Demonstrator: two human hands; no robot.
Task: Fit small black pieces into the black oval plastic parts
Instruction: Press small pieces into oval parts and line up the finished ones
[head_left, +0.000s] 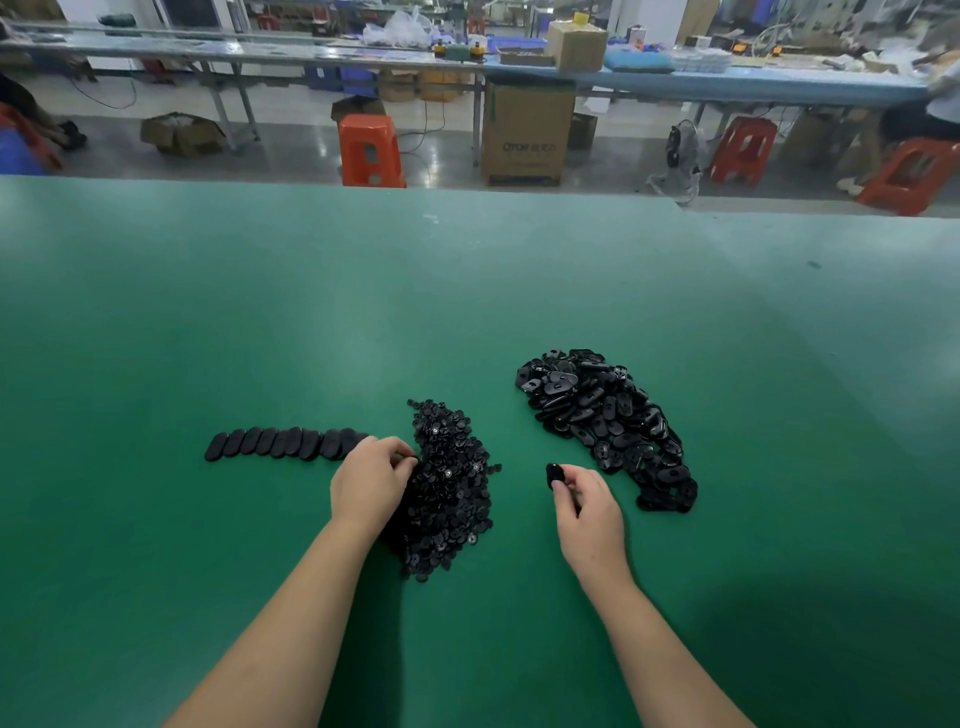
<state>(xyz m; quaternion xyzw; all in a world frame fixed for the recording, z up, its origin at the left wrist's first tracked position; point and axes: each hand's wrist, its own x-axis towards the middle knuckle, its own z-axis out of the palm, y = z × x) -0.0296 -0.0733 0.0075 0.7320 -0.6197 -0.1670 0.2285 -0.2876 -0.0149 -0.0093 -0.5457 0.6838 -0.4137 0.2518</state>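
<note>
Reaching into the pile of small pieces (451, 483), the left hand (371, 480) has its fingers curled, thumb and forefinger meeting at the pile's near-left edge; they appear to pinch one piece, though black on black makes this hard to confirm. The pile spreads from just beside the left fingertips away to that hand's right and back along the forearm. The right hand (589, 512), apart from the left across a strip of bare green mat (311, 322), pinches a single oval part (556, 475) between thumb and forefinger, the remaining fingers loosely curled beneath; the part stands on edge at the fingertips, clear of both piles. Beyond and to the right of this hand lies the heap of oval parts (608, 421), an elongated mound running from far ahead of the hand round to just beside its knuckles, not touching it. To the left of the left hand, a row of ovals (283, 442) lies overlapped like tiles, its near end meeting the back of that hand. Past the far mat edge: an orange stool (370, 150), a cardboard box (527, 135) and a long bench (675, 83) carrying assorted items
</note>
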